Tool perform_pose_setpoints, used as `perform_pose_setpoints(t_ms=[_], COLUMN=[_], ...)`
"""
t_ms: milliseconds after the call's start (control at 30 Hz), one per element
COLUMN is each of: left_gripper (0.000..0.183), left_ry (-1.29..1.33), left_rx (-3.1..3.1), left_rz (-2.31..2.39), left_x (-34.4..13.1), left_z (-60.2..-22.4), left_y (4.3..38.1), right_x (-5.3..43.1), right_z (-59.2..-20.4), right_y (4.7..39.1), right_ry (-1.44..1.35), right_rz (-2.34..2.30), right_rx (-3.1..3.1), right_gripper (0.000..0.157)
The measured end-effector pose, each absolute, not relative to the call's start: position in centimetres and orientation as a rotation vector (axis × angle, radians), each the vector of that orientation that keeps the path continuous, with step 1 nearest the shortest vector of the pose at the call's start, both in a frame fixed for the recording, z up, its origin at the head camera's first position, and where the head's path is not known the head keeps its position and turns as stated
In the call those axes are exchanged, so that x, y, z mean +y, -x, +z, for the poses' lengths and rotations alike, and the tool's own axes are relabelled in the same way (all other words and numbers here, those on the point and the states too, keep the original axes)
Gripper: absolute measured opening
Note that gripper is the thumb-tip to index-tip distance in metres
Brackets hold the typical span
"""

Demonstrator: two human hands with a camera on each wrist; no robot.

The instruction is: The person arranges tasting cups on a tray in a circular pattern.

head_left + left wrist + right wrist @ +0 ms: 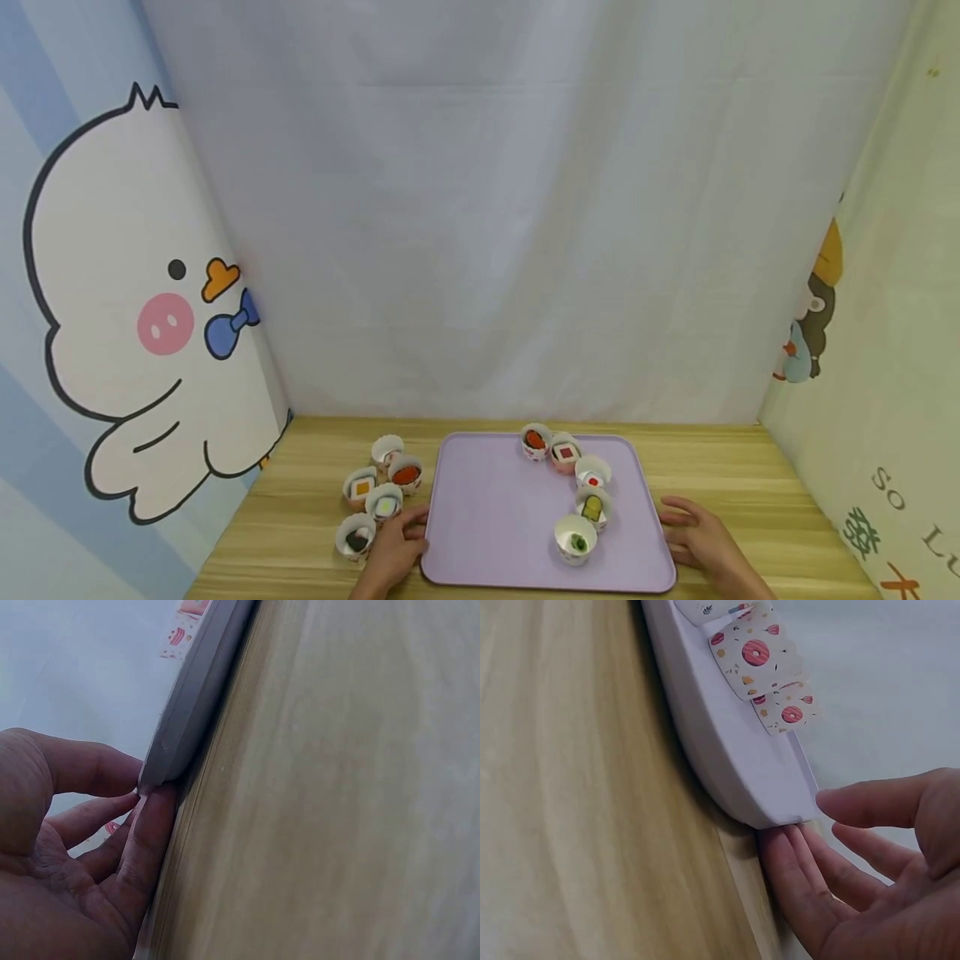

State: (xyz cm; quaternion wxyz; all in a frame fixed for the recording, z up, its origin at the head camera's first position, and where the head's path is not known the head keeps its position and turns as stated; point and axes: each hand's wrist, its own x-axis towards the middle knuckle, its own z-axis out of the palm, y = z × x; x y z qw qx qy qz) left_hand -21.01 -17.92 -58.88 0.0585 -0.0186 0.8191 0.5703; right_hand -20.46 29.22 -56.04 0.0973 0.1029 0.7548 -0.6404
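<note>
A light purple tray (498, 508) lies on the wooden table between both hands. My left hand (395, 546) holds its left edge; in the left wrist view thumb and fingers pinch the tray rim (187, 712). At the opposite edge, my right hand (699, 537) has its fingertips under the tray (727, 754) and the thumb at the rim. Several paper cups stand in a curved row on the tray's right half: one with green bits (574, 540), one with a yellow-green piece (592, 508), one with a red dot (593, 475), one with a red square (566, 452), one with orange-red filling (536, 442).
Left of the tray, several more paper cups cluster on the table (277, 542), among them a dark-filled cup (356, 536) and an orange-red one (406, 474) close to my left hand. A pale curtain (525, 250) hangs behind, with printed cloths at both sides.
</note>
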Motion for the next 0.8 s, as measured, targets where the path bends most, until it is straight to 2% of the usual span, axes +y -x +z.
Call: perform_pose_setpoints(t_ms=[800], left_gripper=[0.056], left_ry=[0.018], left_rx=[2.509], left_rz=[1.725], left_x=[-18.0], left_z=[-58.7], left_y=[20.8], right_x=[28.7], right_z=[-56.0], right_y=[21.7], right_ry=[-0.426], right_rz=[-1.779], right_rx=[2.341], right_gripper=[0.059])
